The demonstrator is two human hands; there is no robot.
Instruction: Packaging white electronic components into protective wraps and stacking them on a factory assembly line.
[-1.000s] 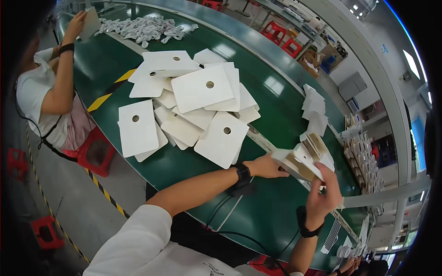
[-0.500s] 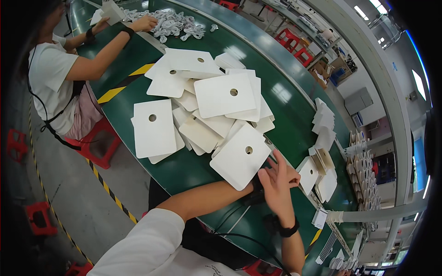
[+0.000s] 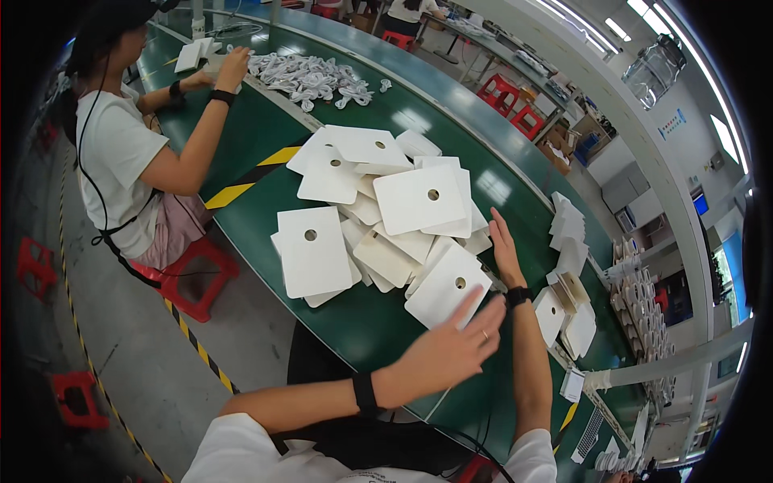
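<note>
A loose pile of flat white boxes (image 3: 407,205), each with a round hole in its face, covers the middle of the green work table (image 3: 386,346). My left hand (image 3: 443,354) reaches in from the left with its fingers stretched out, slightly blurred. Its fingertips overlap the lower right part of the nearest box (image 3: 439,294); whether they touch it I cannot tell. My right hand (image 3: 506,253) is open beside the pile's right edge, fingers pointing away from me. Neither hand holds anything. Both wrists wear black bands.
More white boxes (image 3: 550,314) lie on the right along the table's far side. To the left, a co-worker (image 3: 121,161) sits on a red stool (image 3: 193,278), hands at a small white box. White coiled cables (image 3: 310,80) are heaped ahead. Yellow-black tape (image 3: 254,177) crosses the table.
My hands were close together at the nearest box's right; now they are apart, the left in front of that box, the right farther forward. The co-worker's hand has left the cable heap.
</note>
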